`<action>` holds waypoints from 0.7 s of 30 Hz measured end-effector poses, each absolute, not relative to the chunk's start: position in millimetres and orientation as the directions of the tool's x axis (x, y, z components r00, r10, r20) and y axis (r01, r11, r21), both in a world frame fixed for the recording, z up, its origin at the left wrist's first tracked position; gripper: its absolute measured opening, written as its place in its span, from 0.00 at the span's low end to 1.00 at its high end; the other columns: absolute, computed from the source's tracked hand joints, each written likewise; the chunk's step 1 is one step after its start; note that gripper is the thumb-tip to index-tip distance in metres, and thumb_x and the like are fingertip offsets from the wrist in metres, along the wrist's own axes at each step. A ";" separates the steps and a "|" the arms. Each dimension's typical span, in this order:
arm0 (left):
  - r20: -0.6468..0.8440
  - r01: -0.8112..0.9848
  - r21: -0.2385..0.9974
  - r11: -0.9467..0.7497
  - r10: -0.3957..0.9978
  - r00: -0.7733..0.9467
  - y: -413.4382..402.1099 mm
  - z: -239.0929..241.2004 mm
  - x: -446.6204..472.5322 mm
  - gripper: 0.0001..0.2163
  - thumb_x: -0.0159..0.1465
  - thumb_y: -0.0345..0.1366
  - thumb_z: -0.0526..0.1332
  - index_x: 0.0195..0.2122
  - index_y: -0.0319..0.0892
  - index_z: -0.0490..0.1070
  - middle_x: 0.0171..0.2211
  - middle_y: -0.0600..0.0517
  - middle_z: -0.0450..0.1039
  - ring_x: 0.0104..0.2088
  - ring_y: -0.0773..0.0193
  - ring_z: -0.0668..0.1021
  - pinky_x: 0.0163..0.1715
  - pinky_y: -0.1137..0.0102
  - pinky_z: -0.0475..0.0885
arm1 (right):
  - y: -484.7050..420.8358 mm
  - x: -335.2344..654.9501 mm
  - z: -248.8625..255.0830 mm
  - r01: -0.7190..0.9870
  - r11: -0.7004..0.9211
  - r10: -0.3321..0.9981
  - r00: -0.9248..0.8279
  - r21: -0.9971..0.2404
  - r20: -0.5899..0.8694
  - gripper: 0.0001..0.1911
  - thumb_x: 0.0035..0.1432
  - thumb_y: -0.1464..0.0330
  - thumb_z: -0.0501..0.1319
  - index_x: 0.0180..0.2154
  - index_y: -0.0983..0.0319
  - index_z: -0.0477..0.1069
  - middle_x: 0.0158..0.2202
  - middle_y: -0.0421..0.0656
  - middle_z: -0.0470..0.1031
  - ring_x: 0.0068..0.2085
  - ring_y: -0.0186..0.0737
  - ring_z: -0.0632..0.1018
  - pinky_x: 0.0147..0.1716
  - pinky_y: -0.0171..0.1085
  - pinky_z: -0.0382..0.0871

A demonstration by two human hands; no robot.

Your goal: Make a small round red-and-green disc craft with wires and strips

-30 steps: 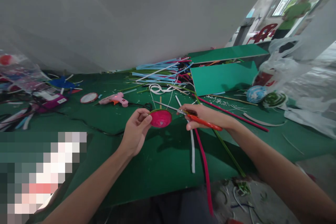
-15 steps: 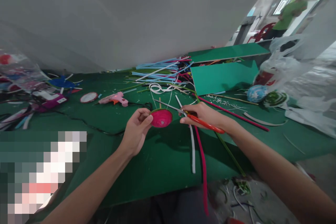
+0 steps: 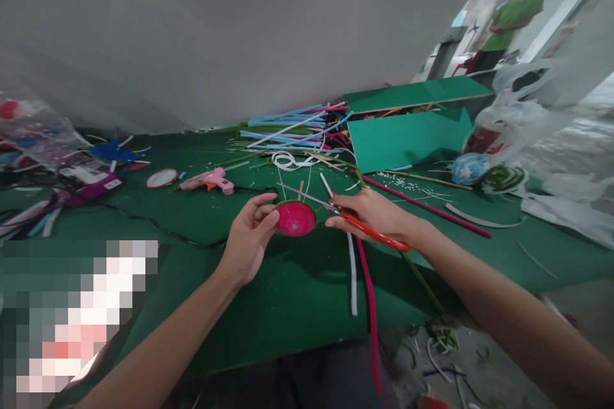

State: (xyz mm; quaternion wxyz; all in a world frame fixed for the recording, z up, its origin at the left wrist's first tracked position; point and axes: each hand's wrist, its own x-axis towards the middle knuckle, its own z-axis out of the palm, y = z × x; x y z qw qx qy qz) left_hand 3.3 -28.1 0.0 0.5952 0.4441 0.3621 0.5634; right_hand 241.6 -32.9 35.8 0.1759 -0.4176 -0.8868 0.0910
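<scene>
Between the thumb and fingers of my left hand (image 3: 252, 236) is the edge of a small round pink disc (image 3: 296, 218) with a green rim, held above the table. A short tan stick and thin white strands stand out from its far side. My right hand (image 3: 371, 214) is closed around orange-handled scissors (image 3: 377, 232). Their blades point left, just above the disc's far rim. Beneath my right hand, a white strip (image 3: 352, 275) and a pink strip (image 3: 368, 287) lie on the table, the pink one hanging over the front edge.
A pink glue gun (image 3: 208, 181) lies left on the green table (image 3: 268, 326), near a round white-faced piece (image 3: 162, 178). Blue and pink strips (image 3: 288, 121) pile up behind, beside a green box (image 3: 412, 140). Wrapped balls (image 3: 470, 169) and plastic bags (image 3: 522, 115) sit right. A person (image 3: 513, 19) stands beyond.
The disc has tilted and dropped slightly in my left hand, whose index finger has lifted. The scissors have shifted slightly left and down. The person in the background has moved left.
</scene>
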 end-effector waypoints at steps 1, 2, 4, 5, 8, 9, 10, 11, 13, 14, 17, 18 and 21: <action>0.070 -0.349 0.937 -0.029 0.992 0.106 -28.1 -0.2 3.2 0.15 0.52 0.33 0.69 0.41 0.45 0.73 0.27 0.57 0.67 0.30 0.73 0.73 0.34 0.78 0.73 | -32.9 241.7 36.1 0.710 0.633 0.774 -0.590 -0.309 0.230 0.27 0.61 0.48 0.46 0.36 0.64 0.68 0.20 0.40 0.63 0.20 0.32 0.62 0.23 0.34 0.50; 0.069 -0.349 0.937 -0.027 0.992 0.109 -28.1 -0.3 3.1 0.15 0.52 0.33 0.69 0.42 0.45 0.73 0.27 0.57 0.67 0.30 0.73 0.72 0.34 0.78 0.73 | -32.9 241.8 36.3 0.711 0.631 0.775 -0.590 -0.310 0.225 0.27 0.61 0.48 0.46 0.36 0.64 0.68 0.20 0.40 0.63 0.20 0.32 0.61 0.23 0.34 0.50; 0.068 -0.349 0.937 -0.025 0.991 0.112 -27.9 -0.5 2.9 0.15 0.52 0.33 0.68 0.42 0.45 0.73 0.27 0.57 0.66 0.29 0.73 0.72 0.33 0.79 0.73 | -33.0 242.1 36.6 0.710 0.630 0.776 -0.592 -0.316 0.217 0.27 0.61 0.48 0.46 0.36 0.64 0.68 0.20 0.40 0.63 0.20 0.32 0.61 0.23 0.34 0.50; 0.066 -0.349 0.937 -0.023 0.991 0.112 -27.7 -0.5 2.9 0.16 0.52 0.33 0.68 0.43 0.46 0.73 0.26 0.57 0.66 0.29 0.73 0.72 0.33 0.79 0.72 | -33.0 242.3 36.7 0.708 0.629 0.776 -0.593 -0.320 0.215 0.27 0.61 0.48 0.46 0.36 0.64 0.69 0.20 0.40 0.63 0.20 0.32 0.61 0.23 0.34 0.50; 0.062 -0.351 0.936 -0.019 0.992 0.111 -27.4 -0.2 3.2 0.16 0.52 0.33 0.68 0.43 0.46 0.73 0.26 0.58 0.65 0.28 0.74 0.71 0.33 0.79 0.72 | -33.3 242.5 36.8 0.709 0.630 0.776 -0.590 -0.317 0.223 0.27 0.61 0.48 0.46 0.35 0.64 0.69 0.20 0.40 0.63 0.20 0.31 0.60 0.23 0.34 0.50; 0.059 -0.351 0.936 -0.017 0.992 0.110 -27.3 0.0 3.4 0.16 0.52 0.33 0.69 0.43 0.46 0.73 0.25 0.58 0.64 0.28 0.74 0.70 0.33 0.79 0.72 | -33.5 242.4 36.7 0.710 0.631 0.775 -0.589 -0.312 0.227 0.27 0.61 0.48 0.46 0.35 0.64 0.69 0.20 0.40 0.63 0.20 0.31 0.60 0.23 0.34 0.50; 0.056 -0.351 0.936 -0.014 0.992 0.110 -27.4 0.3 3.4 0.17 0.52 0.33 0.69 0.43 0.46 0.73 0.25 0.59 0.64 0.28 0.74 0.70 0.33 0.79 0.72 | -33.7 242.3 36.7 0.711 0.633 0.774 -0.589 -0.306 0.233 0.27 0.61 0.48 0.46 0.35 0.65 0.69 0.20 0.40 0.63 0.20 0.31 0.61 0.23 0.34 0.50; 0.053 -0.350 0.937 -0.011 0.993 0.109 -27.5 0.5 3.4 0.17 0.52 0.33 0.69 0.44 0.46 0.73 0.25 0.59 0.64 0.28 0.74 0.70 0.33 0.79 0.72 | -34.1 242.0 36.7 0.712 0.635 0.772 -0.589 -0.299 0.238 0.27 0.62 0.49 0.46 0.35 0.65 0.69 0.20 0.40 0.63 0.20 0.31 0.61 0.23 0.33 0.50; 0.046 -0.349 0.937 -0.005 0.993 0.109 -28.0 1.0 3.4 0.18 0.52 0.33 0.69 0.45 0.46 0.72 0.25 0.59 0.64 0.28 0.74 0.70 0.34 0.78 0.72 | -34.8 241.4 36.7 0.717 0.634 0.773 -0.586 -0.289 0.244 0.27 0.62 0.49 0.46 0.35 0.65 0.69 0.19 0.40 0.64 0.19 0.31 0.61 0.23 0.33 0.50; 0.044 -0.350 0.937 -0.003 0.993 0.109 -28.2 1.1 3.3 0.18 0.52 0.33 0.69 0.45 0.46 0.72 0.25 0.59 0.64 0.29 0.74 0.70 0.34 0.78 0.72 | -35.2 241.0 36.7 0.721 0.632 0.775 -0.583 -0.286 0.242 0.27 0.62 0.49 0.46 0.36 0.65 0.70 0.19 0.40 0.64 0.19 0.31 0.61 0.23 0.33 0.50; 0.046 -0.361 0.932 -0.006 0.994 0.103 -28.4 1.3 3.6 0.18 0.52 0.33 0.69 0.45 0.45 0.72 0.25 0.59 0.65 0.29 0.73 0.71 0.34 0.78 0.72 | -35.0 240.1 36.6 0.743 0.596 0.803 -0.539 -0.306 0.256 0.27 0.62 0.49 0.46 0.35 0.66 0.70 0.19 0.41 0.66 0.20 0.32 0.63 0.23 0.34 0.50; 0.049 -0.363 0.932 -0.008 0.994 0.102 -28.3 1.3 3.9 0.19 0.52 0.33 0.69 0.45 0.45 0.72 0.25 0.58 0.65 0.29 0.73 0.71 0.35 0.77 0.72 | -34.3 240.1 36.5 0.741 0.586 0.810 -0.520 -0.328 0.273 0.27 0.62 0.49 0.47 0.34 0.66 0.70 0.19 0.41 0.66 0.20 0.32 0.63 0.23 0.34 0.50; 0.056 -0.364 0.931 -0.015 0.993 0.103 -28.0 1.6 4.5 0.19 0.52 0.33 0.69 0.45 0.45 0.71 0.26 0.58 0.65 0.30 0.73 0.72 0.35 0.77 0.73 | -30.4 241.4 36.5 0.684 0.586 0.809 -0.458 -0.434 0.369 0.25 0.61 0.50 0.50 0.31 0.65 0.69 0.18 0.39 0.65 0.20 0.30 0.63 0.22 0.33 0.53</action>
